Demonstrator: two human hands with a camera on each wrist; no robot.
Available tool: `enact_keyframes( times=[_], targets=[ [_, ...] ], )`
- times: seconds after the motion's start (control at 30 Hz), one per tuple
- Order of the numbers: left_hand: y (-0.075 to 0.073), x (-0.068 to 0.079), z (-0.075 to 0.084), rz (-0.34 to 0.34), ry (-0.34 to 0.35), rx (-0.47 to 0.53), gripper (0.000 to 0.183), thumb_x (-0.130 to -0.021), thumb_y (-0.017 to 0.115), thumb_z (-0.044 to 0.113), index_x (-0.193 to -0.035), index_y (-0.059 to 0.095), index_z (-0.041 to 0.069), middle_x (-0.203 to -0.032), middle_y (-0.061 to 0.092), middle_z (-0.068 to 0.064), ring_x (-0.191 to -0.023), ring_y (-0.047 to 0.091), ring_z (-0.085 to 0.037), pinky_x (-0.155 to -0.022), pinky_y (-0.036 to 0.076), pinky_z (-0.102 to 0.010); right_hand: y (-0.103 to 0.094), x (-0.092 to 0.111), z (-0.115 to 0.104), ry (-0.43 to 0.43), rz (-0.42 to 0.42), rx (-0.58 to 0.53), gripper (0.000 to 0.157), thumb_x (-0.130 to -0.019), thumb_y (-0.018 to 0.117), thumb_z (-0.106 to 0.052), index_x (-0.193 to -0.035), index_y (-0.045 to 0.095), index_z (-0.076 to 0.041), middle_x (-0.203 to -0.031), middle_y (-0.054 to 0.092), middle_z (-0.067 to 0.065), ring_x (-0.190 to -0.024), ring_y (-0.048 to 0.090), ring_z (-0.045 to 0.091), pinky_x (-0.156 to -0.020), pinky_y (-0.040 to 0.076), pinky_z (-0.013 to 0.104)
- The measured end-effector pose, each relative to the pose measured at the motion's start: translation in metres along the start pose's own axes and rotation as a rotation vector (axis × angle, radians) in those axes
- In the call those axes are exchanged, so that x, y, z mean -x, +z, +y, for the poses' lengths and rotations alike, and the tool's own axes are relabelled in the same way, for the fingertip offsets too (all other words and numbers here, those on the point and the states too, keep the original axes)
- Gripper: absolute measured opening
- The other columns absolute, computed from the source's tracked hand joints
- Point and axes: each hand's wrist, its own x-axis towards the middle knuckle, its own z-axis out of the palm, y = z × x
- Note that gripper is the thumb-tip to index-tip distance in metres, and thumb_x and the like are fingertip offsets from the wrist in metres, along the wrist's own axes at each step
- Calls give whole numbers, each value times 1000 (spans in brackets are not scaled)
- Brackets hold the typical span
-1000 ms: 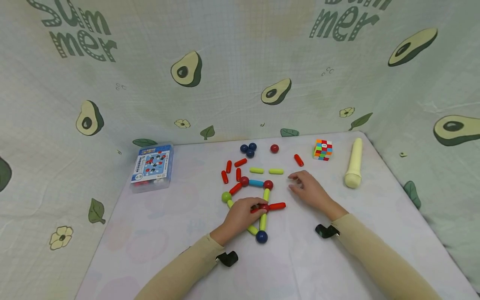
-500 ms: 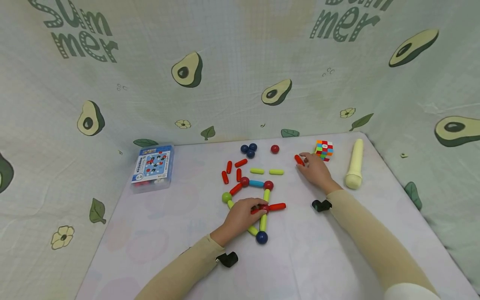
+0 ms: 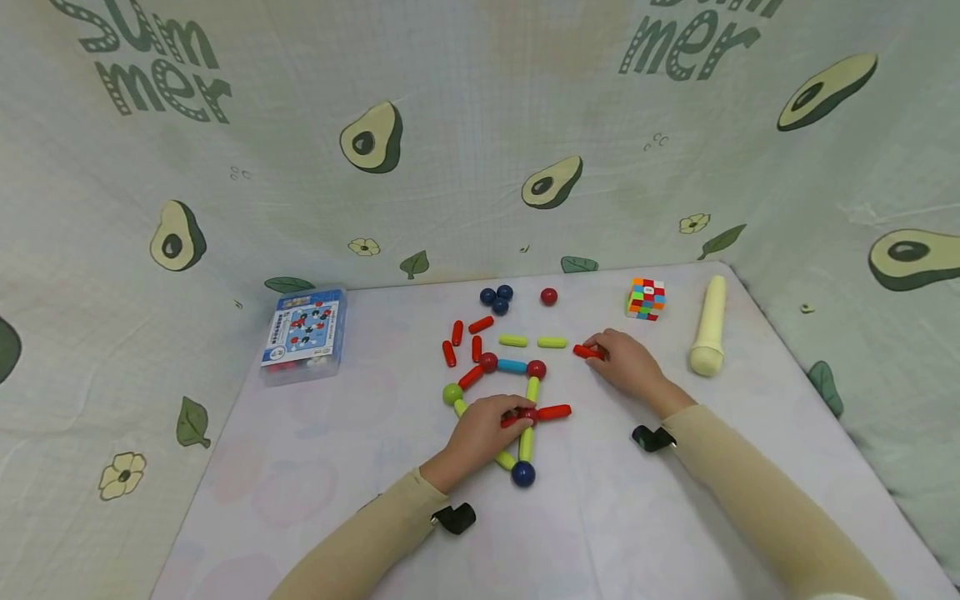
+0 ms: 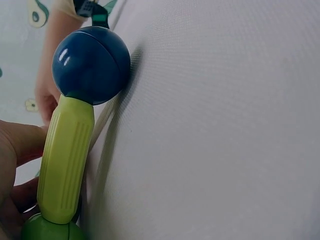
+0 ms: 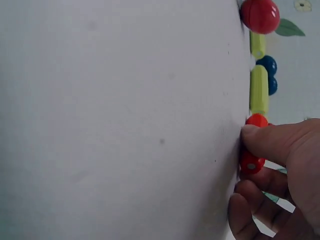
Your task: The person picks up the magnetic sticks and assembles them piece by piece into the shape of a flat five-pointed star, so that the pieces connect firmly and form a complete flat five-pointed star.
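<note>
In the head view, magnetic rods and balls form a closed frame on the table, with a blue ball [image 3: 523, 474] at its near corner and a green ball [image 3: 452, 394] at its left. My left hand [image 3: 483, 429] lies over the frame, thumb and fingers pinching a short red rod [image 3: 508, 422] beside a red ball [image 3: 530, 415]. Another red rod [image 3: 555, 412] sticks out to the right of that ball. My right hand [image 3: 626, 362] pinches a loose red rod [image 3: 588, 352] between thumb and fingers, low over the table; the right wrist view shows its silver end.
Two yellow-green rods [image 3: 552, 342] lie behind the frame, and several red rods [image 3: 457, 333] to its back left. Farther back are blue balls [image 3: 500, 307] and a red ball [image 3: 549, 297]. A puzzle cube [image 3: 646, 300], a cream stick [image 3: 709, 325] and a boxed set [image 3: 303, 336] stand around.
My right hand reached to the back right, took hold of the loose red rod, and brought it nearer and left beside the yellow-green rods. My left hand has stayed in place.
</note>
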Motion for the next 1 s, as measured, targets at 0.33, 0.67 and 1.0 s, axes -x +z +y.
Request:
enact_keyframes(
  times=[0.33, 0.67, 1.0],
  targets=[
    [0, -1, 0, -3, -9, -21, 34, -94, 75, 32, -127, 73, 24, -114, 72, 9, -93, 60, -7, -82, 52, -21, 13, 27, -23, -118, -66, -121, 27, -93, 76, -23, -118, 69, -16, -83, 59, -4, -76, 54, 16, -68, 48, 32],
    [1, -2, 0, -8, -1, -15, 34, -94, 75, 33, -127, 72, 24, -115, 72, 9, -95, 60, -7, -84, 52, -22, 24, 27, -37, -134, -84, -149, 28, -93, 76, -24, -118, 69, -14, -82, 59, -6, -75, 54, 14, -68, 49, 30],
    [1, -1, -1, -2, 7, -15, 33, -94, 75, 33, -127, 73, 24, -113, 72, 9, -92, 60, -6, -82, 52, -22, 23, 29, -39, -142, -96, -177, 27, -93, 75, -25, -117, 69, -14, -83, 60, -7, -75, 55, 13, -68, 50, 29]
  ],
)
